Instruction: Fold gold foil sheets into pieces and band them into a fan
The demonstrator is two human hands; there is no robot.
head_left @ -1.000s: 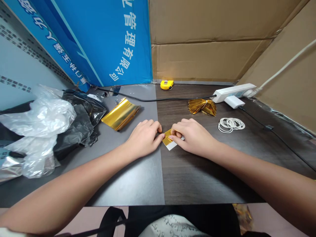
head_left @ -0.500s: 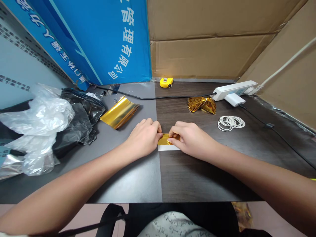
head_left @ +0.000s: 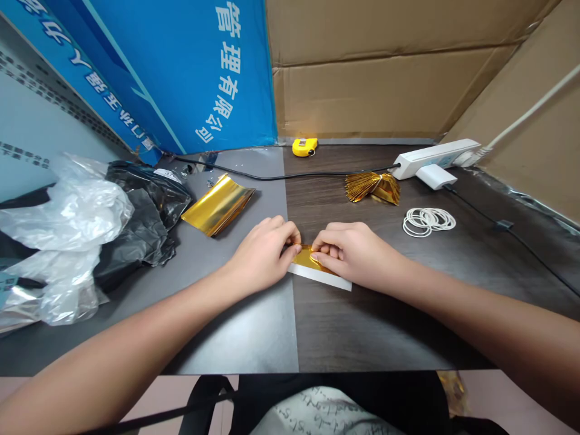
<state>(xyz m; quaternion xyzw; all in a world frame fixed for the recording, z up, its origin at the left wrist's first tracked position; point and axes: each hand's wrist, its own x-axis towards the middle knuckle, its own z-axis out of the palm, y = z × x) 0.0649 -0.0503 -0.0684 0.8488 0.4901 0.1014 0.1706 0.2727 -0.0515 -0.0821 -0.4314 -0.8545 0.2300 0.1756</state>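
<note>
A small strip of gold foil paper (head_left: 304, 258) with a white underside lies on the dark table (head_left: 362, 326) in front of me. My left hand (head_left: 263, 254) pinches its left end with curled fingers. My right hand (head_left: 353, 254) pinches and presses its right part, fingers bent over it. Part of the strip is hidden under both hands. A stack of gold foil sheets (head_left: 218, 204) lies to the left behind my left hand. A folded gold foil fan (head_left: 373, 186) sits behind my right hand.
White rubber bands (head_left: 428, 220) lie right of the fan. A white power strip (head_left: 437, 158) with a black cable (head_left: 281, 176) runs along the back. A yellow tape measure (head_left: 304, 147) sits by the cardboard wall. Crumpled plastic bags (head_left: 90, 223) fill the left side.
The foil strip has turned from tilted to lying flatter and longer on the table, with more white edge showing. Both hands shifted slightly along it and stayed pinched on it.
</note>
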